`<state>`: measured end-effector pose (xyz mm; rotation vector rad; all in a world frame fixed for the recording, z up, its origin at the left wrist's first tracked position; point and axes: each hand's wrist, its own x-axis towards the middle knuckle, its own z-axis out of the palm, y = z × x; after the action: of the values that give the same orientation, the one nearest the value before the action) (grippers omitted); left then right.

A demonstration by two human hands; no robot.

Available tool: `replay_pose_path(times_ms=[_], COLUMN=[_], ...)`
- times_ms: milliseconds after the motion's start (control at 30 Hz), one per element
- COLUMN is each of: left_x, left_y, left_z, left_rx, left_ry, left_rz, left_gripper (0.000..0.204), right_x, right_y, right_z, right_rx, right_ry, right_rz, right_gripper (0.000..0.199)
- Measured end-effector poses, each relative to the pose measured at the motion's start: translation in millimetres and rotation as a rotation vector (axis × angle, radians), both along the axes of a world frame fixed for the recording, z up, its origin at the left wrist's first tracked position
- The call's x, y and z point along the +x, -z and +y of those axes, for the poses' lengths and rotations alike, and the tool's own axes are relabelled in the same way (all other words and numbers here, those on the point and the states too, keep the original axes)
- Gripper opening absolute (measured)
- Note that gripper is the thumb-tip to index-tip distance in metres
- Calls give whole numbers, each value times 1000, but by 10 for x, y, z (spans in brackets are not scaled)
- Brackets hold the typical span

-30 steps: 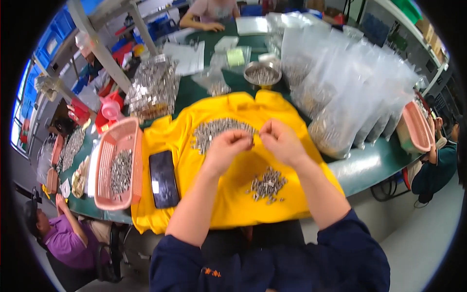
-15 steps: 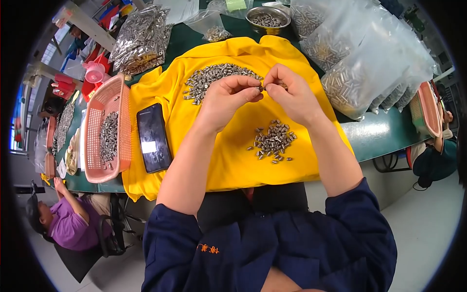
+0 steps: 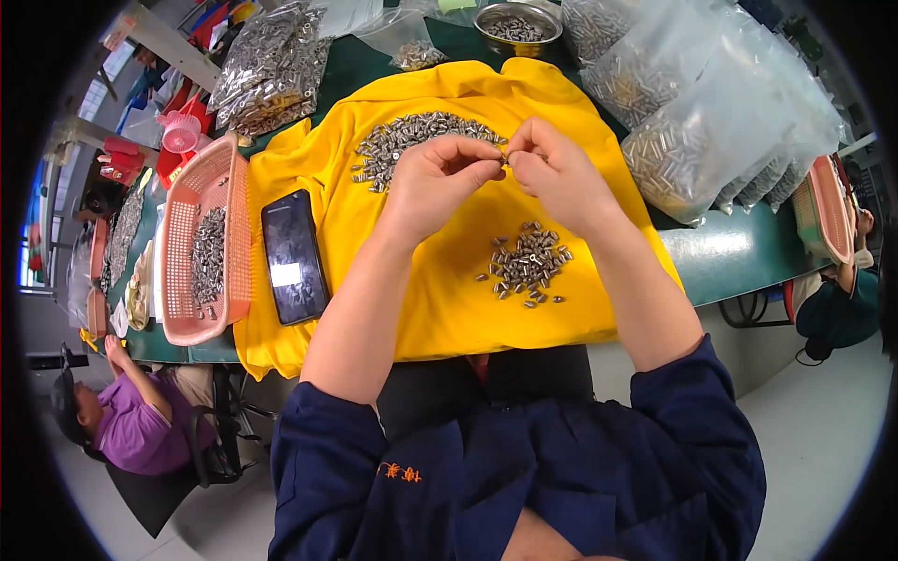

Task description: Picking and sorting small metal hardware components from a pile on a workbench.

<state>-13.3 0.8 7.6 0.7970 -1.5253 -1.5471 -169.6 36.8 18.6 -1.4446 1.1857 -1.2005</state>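
Observation:
Over the yellow cloth (image 3: 440, 323), my left hand (image 3: 440, 182) and my right hand (image 3: 559, 182) meet fingertip to fingertip. Thumb and forefinger of each are pinched together at a small metal part (image 3: 506, 159), mostly covered by the fingers. Just behind my left hand spreads a large heap of small silvery metal cylinders (image 3: 412, 131). A smaller pile of similar cylinders (image 3: 528, 262) lies nearer to me, below my right hand, with a few loose around it.
At the left are a black phone (image 3: 292, 257) and a pink basket (image 3: 238, 271) with metal parts. Bagged parts (image 3: 271, 70) and a metal bowl (image 3: 519, 51) stand behind; large clear bags (image 3: 673, 159) fill the right. A person in purple (image 3: 145, 425) sits at left, another (image 3: 837, 304) at right.
The view has shifted slightly, so the cloth and table sit a little higher. Both hands stay together at the fingertips, with only small finger movement.

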Motion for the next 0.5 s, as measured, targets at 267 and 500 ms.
replay_pose_path(times_ms=[267, 500], left_x=[60, 33], left_y=[7, -30], left_z=[-73, -10], left_rx=[-197, 23], left_ry=[-57, -44], left_rz=[-258, -20], left_gripper=[15, 15], right_x=[-62, -40], right_y=[-38, -57], right_z=[-20, 11], right_rx=[3, -113], right_ry=[46, 82], right_rz=[-65, 107], right_gripper=[1, 6])
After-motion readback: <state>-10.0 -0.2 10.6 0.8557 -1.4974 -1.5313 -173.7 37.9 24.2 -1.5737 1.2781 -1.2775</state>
